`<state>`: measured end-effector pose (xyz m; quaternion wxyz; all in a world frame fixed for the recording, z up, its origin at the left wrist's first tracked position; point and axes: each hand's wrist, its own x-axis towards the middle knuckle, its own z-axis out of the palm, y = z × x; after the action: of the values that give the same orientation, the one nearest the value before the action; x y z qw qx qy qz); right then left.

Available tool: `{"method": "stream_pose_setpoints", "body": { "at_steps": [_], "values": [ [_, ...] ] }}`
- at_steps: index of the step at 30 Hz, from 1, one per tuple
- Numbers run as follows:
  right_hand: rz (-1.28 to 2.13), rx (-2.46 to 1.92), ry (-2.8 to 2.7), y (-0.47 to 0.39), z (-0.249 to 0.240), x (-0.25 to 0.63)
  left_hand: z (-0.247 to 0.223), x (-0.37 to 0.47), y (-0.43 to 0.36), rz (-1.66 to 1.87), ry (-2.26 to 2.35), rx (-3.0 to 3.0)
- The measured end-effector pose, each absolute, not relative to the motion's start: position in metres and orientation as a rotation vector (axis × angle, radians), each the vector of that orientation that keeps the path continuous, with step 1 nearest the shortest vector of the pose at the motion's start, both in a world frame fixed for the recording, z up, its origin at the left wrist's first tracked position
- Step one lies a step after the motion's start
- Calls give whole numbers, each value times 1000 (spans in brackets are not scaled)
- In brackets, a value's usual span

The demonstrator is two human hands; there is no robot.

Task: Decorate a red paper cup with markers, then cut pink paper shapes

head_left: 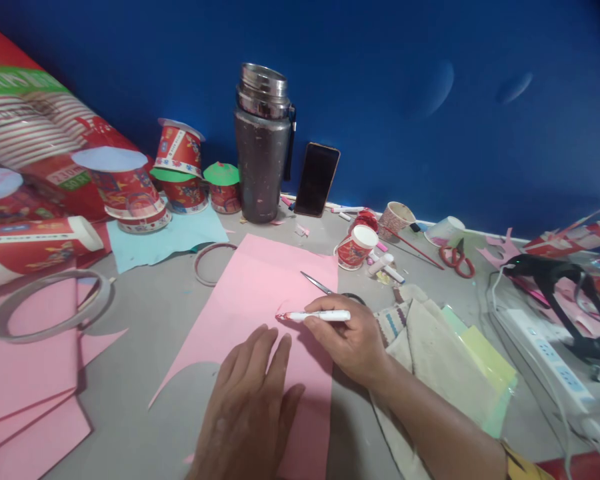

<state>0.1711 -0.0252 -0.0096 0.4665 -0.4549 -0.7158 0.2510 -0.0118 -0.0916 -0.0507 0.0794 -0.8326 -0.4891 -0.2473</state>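
A pink sheet of paper (280,267) with a curved cut on its left edge lies on the grey table. My left hand (255,393) rests flat on its lower part, fingers spread. My right hand (350,337) grips a white marker (325,315), whose red tip touches the sheet at a short red line just above my left fingertips. Scissors (316,282) with dark handles lie on the sheet, partly behind my right hand.
At the back stand a dark flask (263,160), a phone (317,180) and decorated paper cups (180,150). Tape rolls (50,307) and folded pink paper (30,373) lie left. To the right are a cloth (440,360), red scissors (457,259) and a power strip (555,363).
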Motion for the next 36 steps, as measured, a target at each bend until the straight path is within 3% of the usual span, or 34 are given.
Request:
{"method": "stream_pose_setpoints", "body": {
  "at_steps": [36],
  "values": [
    [847,-1117,-1687,-21,-8,168,-50,-11,-92,-724,-1470,-2497]
  ]
}}
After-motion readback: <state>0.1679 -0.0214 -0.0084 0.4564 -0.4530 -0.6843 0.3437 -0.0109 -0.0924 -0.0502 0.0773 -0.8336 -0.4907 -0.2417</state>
